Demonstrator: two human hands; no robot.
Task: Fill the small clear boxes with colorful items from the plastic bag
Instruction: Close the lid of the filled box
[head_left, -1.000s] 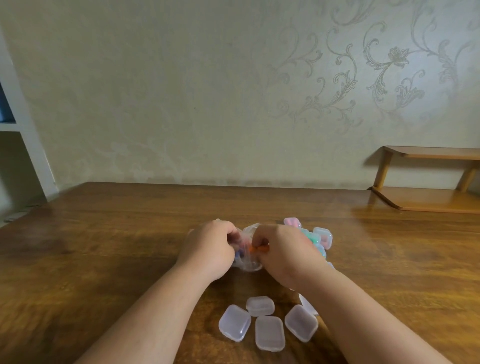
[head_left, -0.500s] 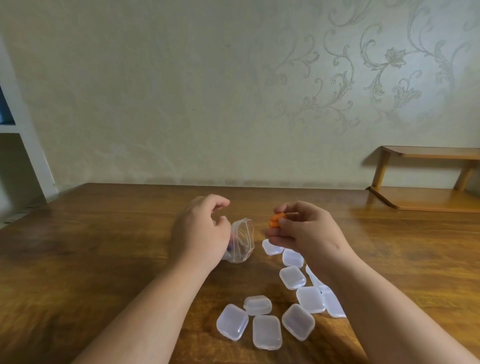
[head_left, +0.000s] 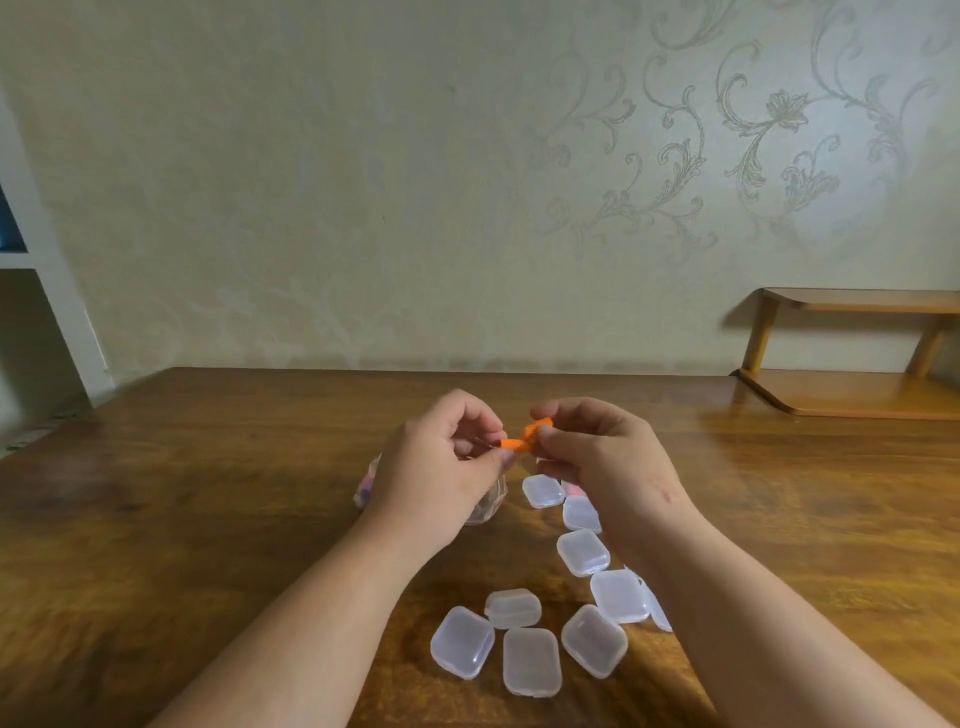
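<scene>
Both hands have met above the counter (head_left: 208, 519), left hand (head_left: 441, 462) and right hand (head_left: 597, 457) pinching orange pieces (head_left: 524, 438) just beyond the closed boxes (head_left: 530, 660), bag (head_left: 485, 501) under the left; tugging them apart might drop one.

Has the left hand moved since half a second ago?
Yes. The left hand let go of the plastic bag and moved right, meeting the orange item.
</scene>
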